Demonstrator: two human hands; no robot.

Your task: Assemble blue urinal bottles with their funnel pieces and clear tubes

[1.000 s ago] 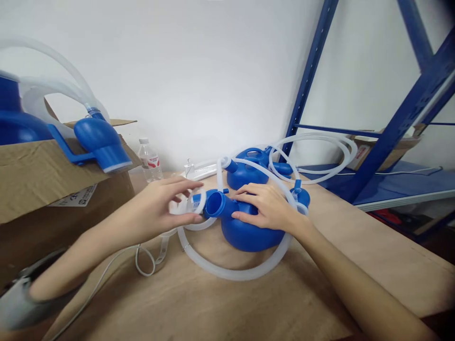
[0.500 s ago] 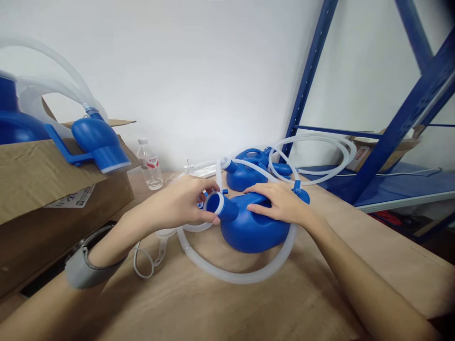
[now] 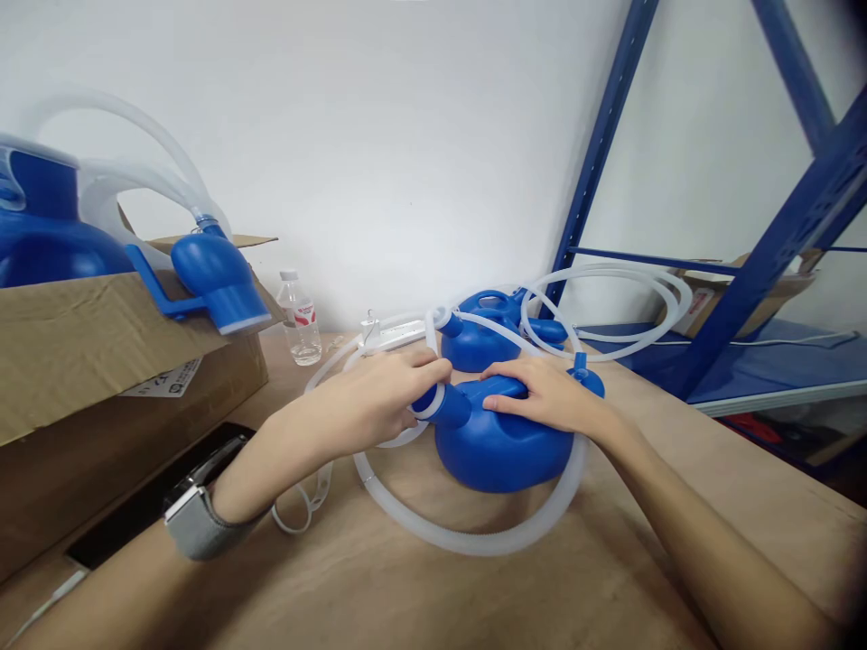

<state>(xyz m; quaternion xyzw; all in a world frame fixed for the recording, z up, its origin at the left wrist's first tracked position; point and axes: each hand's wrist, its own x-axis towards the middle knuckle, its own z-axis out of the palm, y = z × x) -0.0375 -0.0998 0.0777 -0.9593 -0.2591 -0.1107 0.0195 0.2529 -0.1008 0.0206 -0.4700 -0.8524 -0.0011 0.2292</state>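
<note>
A blue plastic urinal bottle (image 3: 505, 456) lies in front of me on the table, its wide neck pointing left. My left hand (image 3: 399, 388) is closed over the mouth of that neck, fingers curled round its pale rim. The hand covers part of the opening, and whatever lies under the fingers is hidden. My right hand (image 3: 542, 390) grips the bottle from above at its handle, thumb on the near side. A translucent hose (image 3: 467, 543) loops round the front of the bottle. A blue end fitting (image 3: 588, 375) sits just behind my right hand.
Behind stands another blue urinal bottle (image 3: 478, 343) with coiled hose (image 3: 667, 280). An open cardboard box (image 3: 135, 338) with more bottles is at left, beside a water bottle (image 3: 302, 325). A white power strip (image 3: 399, 336) lies near the wall. Blue shelving (image 3: 600, 153) rises at right.
My left hand has moved up and over the bottle's mouth, its fingers now curled where the opening showed before. My right hand keeps its hold. The whole view has shifted slightly.
</note>
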